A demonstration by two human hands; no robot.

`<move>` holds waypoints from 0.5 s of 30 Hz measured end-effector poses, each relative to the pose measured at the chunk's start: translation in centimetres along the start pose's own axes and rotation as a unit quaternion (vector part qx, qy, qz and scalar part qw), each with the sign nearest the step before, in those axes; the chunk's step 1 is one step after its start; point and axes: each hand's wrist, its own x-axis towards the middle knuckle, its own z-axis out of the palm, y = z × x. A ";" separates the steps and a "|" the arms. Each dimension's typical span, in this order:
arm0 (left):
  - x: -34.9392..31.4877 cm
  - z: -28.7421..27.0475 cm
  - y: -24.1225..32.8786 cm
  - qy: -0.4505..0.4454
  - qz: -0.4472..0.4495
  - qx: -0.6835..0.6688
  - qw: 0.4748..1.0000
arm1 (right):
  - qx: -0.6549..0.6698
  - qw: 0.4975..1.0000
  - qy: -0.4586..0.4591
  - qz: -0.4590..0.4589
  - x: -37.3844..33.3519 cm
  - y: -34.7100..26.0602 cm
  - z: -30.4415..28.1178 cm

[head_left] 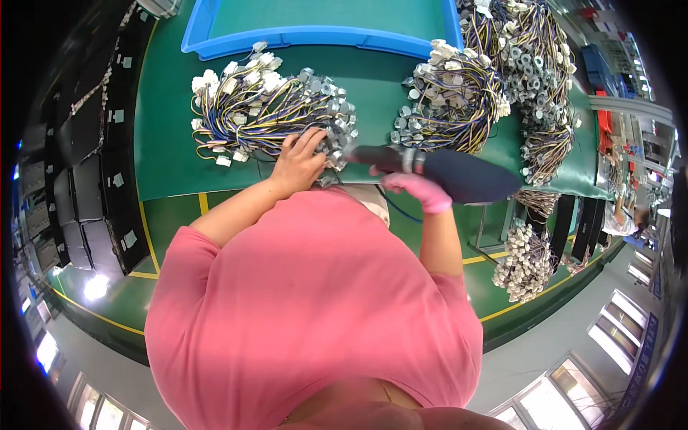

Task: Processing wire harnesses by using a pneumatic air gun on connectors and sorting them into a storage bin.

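Observation:
In front of me on the green table lies a bundle of wire harnesses (247,118). It has yellow, blue and black wires, white connectors at the left end and grey capped ends at the right. My left hand (299,166) is bare and bends its fingers over the wires beside the grey caps. My right hand (419,190), in a pink glove, closes around a dark blue tool (469,175) shaped like a heat gun. The tool's black nozzle points left at the grey ends, close to my left fingers. What lies under those fingers is hidden.
A second harness bundle (459,100) lies to the right, with more piled (541,79) along the table's right side. A blue tray (322,34) stands at the back. More harnesses (527,265) hang below the right edge. Black boxes (89,186) stand at the left.

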 end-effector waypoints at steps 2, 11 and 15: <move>0.0 -0.1 0.0 0.002 -0.014 -0.067 0.998 | -0.035 0.999 0.008 -0.021 -1.2 -2.5 1.2; 3.3 1.0 -0.1 -0.035 -0.194 -0.105 0.975 | 0.003 0.994 0.111 -0.013 1.9 -1.3 1.2; 4.4 0.4 0.6 -0.069 -0.185 -0.038 0.980 | -0.043 0.999 -0.010 -0.011 1.2 -2.1 0.5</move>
